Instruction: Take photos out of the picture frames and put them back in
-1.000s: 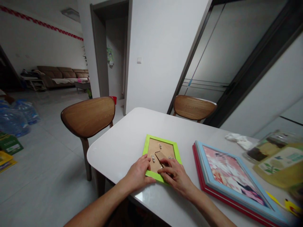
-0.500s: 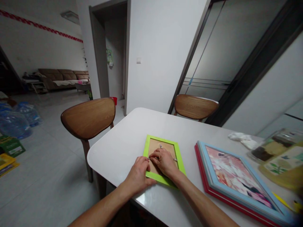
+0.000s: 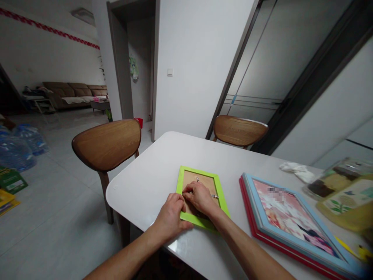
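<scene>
A lime-green picture frame (image 3: 223, 199) lies face down on the white table, its brown backing board (image 3: 206, 182) upward. Small metal clips show at the backing's far edge (image 3: 197, 179) and right edge (image 3: 215, 196). My left hand (image 3: 171, 214) grips the frame's near left corner, thumb along the near edge and fingers curled over the left side. My right hand (image 3: 199, 197) lies over the backing, fingertips pinched together at the left inner edge, where a metal clip showed a moment ago. That clip is now hidden under the fingers.
To the right, a light blue picture frame (image 3: 255, 202) with a pink picture rests on a red one (image 3: 247, 212). Beyond are a white cloth (image 3: 297, 170) and a yellowish patterned packet (image 3: 344, 202). Wooden chairs stand at the table's left (image 3: 107, 146) and far side (image 3: 240, 130).
My right fingertips have shifted slightly left and away from me, covering the left-edge clip. My left hand keeps its hold, and the green frame lies in nearly the same place.
</scene>
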The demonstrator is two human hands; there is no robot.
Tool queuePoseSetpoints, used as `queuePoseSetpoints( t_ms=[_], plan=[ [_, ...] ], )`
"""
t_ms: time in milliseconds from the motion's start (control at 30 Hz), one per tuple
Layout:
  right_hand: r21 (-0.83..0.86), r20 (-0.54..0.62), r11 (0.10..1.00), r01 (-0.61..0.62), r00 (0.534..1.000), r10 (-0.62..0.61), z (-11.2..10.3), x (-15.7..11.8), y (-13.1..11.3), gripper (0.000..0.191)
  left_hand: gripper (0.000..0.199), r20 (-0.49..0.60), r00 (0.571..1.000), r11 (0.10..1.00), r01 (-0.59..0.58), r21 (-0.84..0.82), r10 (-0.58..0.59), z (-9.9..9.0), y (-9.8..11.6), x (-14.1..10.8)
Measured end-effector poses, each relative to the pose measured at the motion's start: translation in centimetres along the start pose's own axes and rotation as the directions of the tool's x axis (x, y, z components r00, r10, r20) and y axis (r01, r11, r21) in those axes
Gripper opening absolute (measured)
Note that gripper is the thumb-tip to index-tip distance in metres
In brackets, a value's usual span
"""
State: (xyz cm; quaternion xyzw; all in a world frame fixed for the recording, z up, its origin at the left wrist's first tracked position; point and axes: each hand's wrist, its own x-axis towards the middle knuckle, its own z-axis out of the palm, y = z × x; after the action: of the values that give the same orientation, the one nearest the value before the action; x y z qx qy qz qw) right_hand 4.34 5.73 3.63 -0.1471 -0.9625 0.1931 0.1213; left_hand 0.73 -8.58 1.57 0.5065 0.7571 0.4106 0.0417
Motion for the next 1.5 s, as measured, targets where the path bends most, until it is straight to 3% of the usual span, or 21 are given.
queuePoseSetpoints(
  t_ms=[233,467,700,1067,1267,1400,1500],
  plan=[
    [0.049,-0.036,0.998,-0.042,0.998,0.044,0.3,-0.1,0.1,0.015,0.033,0.005,1.000,1.000,0.010,0.004,-0.010,-0.1,0.1,-0.1],
    [0.034,-0.183,0.976,-0.213,0.959,0.216,-1.2,1.9,4.8,0.030,0.033,0.015,1.000,1.000,0.000,0.010,0.000,-0.1,0.0,-0.1],
    [0.003,-0.140,0.984,-0.181,0.974,0.179,-0.3,4.0,5.1,0.022,0.031,0.035,0.999,1.000,0.000,0.016,0.000,-0.3,0.1,0.0],
    [-0.017,-0.157,0.907,-0.422,0.897,0.414,0.1,8.0,6.4,0.026,0.029,0.062,0.997,0.998,0.053,0.029,-0.055,-0.6,0.6,0.1],
    [0.027,-0.204,0.925,-0.379,0.904,0.377,-1.1,6.7,6.2,0.029,0.031,0.037,0.999,0.999,0.036,0.037,-0.037,-0.6,0.3,-0.2],
    [0.034,-0.265,0.923,-0.384,0.887,0.378,-3.0,3.6,7.3,0.032,0.030,0.039,0.999,0.999,0.031,0.028,-0.032,-0.5,0.2,-0.2],
    [0.003,-0.248,0.919,-0.393,0.890,0.382,-3.4,0.6,7.9,0.026,0.029,0.028,0.999,0.999,0.039,0.013,-0.040,-0.5,0.2,-0.2]
  ],
)
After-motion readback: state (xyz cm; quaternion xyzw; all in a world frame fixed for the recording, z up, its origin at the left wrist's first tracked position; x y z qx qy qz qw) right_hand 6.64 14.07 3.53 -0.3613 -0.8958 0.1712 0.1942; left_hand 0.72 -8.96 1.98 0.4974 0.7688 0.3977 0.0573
